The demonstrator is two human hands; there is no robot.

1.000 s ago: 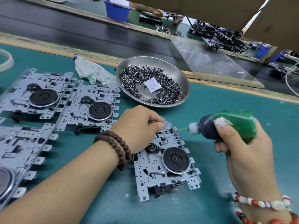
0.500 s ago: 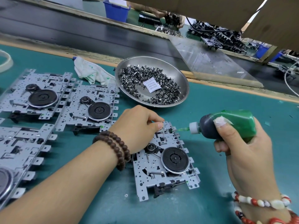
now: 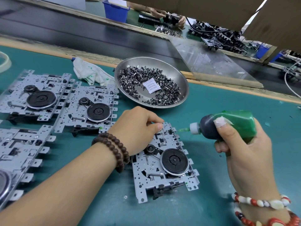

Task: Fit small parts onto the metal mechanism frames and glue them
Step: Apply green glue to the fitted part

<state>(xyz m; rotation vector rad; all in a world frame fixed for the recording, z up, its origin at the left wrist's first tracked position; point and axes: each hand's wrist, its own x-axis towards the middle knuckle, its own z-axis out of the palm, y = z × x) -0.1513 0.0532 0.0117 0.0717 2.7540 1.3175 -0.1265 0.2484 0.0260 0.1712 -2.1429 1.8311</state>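
Far-left edge: pale ring (image 3: 4, 62), only partly in view. Near-left: frame (image 3: 19, 154) cut off by the edge. Two more frames side by side on the green counter (image 3: 244, 101), far-left one (image 3: 35, 97) and mid-left one (image 3: 89, 106), each w/ a black round wheel. White cloth (image 3: 88, 73) w/ green flecks lies just beyond them, touching the steel dish's left side.

Steel dish (image 3: 179, 75), centre-far, holds a heap of small dark parts (image 3: 135, 79) w/ a white paper sachet (image 3: 151, 87) on top.

Left hand (image 3: 138, 128), brown bead bracelet (image 3: 114, 149) at the wrist, rests on the far-left corner of the work frame (image 3: 164, 162). Fingers curled, thumb and forefinger pressed together at the frame's far edge; I cannot tell if they pinch a part, too small to see.

Work frame sits centre-near, flat on the counter, black wheel up.

Right hand (image 3: 244, 152) grips the green glue bottle (image 3: 228, 124), fingers wrapped round it, thumb on the dark shoulder. Bottle lies sideways, nozzle pointing left, tip at the frame's far-right edge, just beside the left fingertips. Red-and-white bead bracelets (image 3: 260, 204) on the right wrist.

Far side, beyond the dark belt (image 3: 81, 33): blue bin (image 3: 116, 11), another person's hands (image 3: 172, 17) on an assy.
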